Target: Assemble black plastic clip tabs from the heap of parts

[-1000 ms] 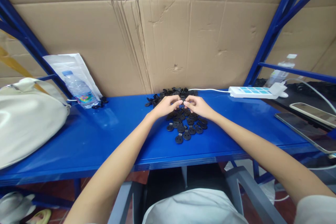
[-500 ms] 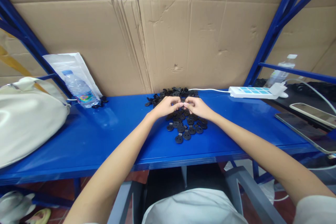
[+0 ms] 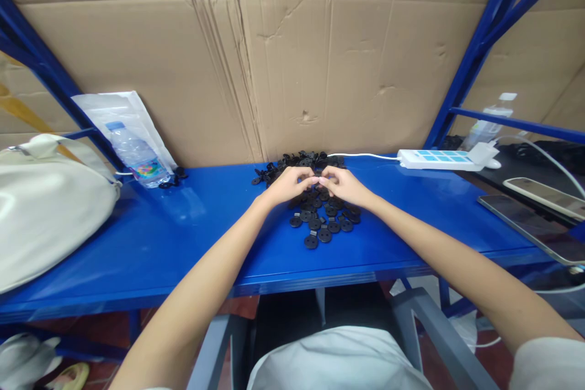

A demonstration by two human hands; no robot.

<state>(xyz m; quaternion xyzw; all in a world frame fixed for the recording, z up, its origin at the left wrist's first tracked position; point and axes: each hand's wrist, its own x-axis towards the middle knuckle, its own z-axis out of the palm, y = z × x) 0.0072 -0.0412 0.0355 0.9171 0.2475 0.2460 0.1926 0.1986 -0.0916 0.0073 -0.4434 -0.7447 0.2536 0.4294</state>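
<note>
- A wide sheet of creased cardboard (image 3: pixel 329 61) fills the wall behind the table, with blue steel shelf uprights (image 3: pixel 484 42) on either side.
- The glossy blue table (image 3: pixel 137 250) runs across in front of me, and I'm sitting at its edge.
- A cream canvas bag (image 3: pixel 46 213) slumps at the table's left end.
- The heap of black plastic discs (image 3: pixel 304 161) lies at the middle of the table's back edge, and a looser spread of them reaches forward under and past my hands.
- My left hand (image 3: pixel 287 186) and right hand (image 3: pixel 347 187) are together over the heap, fingertips meeting at the centre. My fingers hide whatever is between them, so I can't tell if they're pinching a disc.
- Two flat screen devices (image 3: pixel 530 219) lie on a dark surface past the table's right end.
- A white power strip (image 3: pixel 439 159) sits at the back right, its white cable (image 3: pixel 361 155) running towards the heap.
- A water bottle (image 3: pixel 137 155) leans on a white plastic sleeve (image 3: pixel 114 113) at the back left.
- One tabbed disc (image 3: pixel 311 242) sits nearest me. I'd judge it light and stiff, likely to slide on the paint, and best taken by its rim or small tab.
</note>
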